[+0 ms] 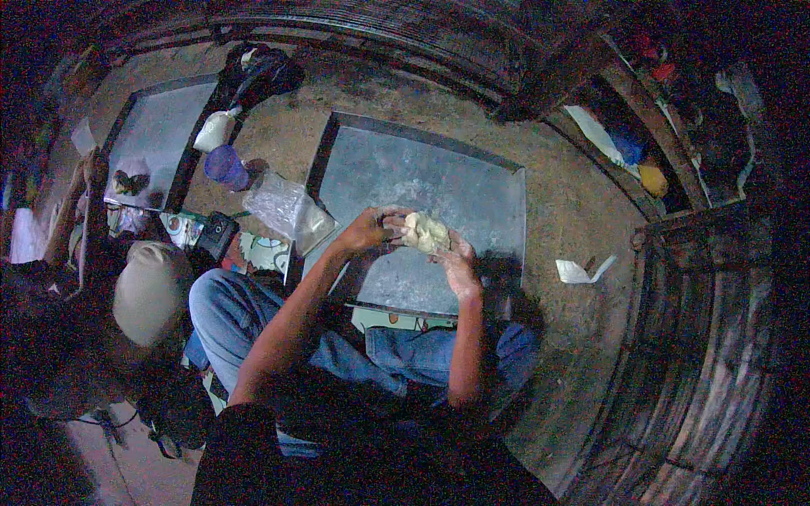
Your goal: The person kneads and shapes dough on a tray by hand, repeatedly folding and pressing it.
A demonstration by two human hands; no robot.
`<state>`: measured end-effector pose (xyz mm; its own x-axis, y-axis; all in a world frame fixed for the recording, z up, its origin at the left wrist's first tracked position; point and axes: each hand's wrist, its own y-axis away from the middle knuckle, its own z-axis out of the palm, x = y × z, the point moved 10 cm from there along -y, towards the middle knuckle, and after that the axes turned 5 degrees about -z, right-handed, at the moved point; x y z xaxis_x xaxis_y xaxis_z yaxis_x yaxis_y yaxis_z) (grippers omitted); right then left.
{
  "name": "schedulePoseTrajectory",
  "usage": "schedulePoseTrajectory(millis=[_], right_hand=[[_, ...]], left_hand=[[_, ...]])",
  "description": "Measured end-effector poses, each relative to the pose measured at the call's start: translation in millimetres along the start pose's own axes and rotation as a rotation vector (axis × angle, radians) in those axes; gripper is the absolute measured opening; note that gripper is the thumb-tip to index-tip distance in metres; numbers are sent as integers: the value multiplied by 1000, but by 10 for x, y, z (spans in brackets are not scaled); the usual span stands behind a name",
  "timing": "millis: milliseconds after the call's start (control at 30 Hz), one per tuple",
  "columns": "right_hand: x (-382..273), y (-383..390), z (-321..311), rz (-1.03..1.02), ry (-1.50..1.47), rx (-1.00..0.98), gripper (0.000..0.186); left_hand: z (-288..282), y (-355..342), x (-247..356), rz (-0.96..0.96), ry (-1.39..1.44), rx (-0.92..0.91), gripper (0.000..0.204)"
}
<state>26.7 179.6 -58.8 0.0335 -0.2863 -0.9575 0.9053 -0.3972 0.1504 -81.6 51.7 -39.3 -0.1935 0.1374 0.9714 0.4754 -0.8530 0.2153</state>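
A pale, lumpy piece of dough (426,233) hangs between my two hands, above a large grey metal tray (430,169) on the floor before me. My left hand (375,230) grips the dough's left end, fingers closed on it. At the other end, my right hand (457,260) holds it with bent fingers, and whitish smears show on its back. Flour-like white traces mark the tray's surface. Next to the tray's left edge lies a crumpled clear plastic bag (283,207) with something pale in its near corner.
To the left are a purple cup (225,167), a white bag (214,131), a black device (218,233) and a second metal tray (160,126). A person in a beige cap (152,291) sits close on my left. White paper (582,270) lies at right, near a slatted wall (700,337).
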Motion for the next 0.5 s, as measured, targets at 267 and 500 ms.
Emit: schedulePoseTrajectory(millis=[267, 500], right_hand=[[148, 25, -32, 78, -28, -47, 31], [-92, -84, -278, -239, 947, 201, 46]], left_hand=[[118, 8, 42, 40, 123, 68, 52], [252, -162, -376, -4, -400, 190, 52]])
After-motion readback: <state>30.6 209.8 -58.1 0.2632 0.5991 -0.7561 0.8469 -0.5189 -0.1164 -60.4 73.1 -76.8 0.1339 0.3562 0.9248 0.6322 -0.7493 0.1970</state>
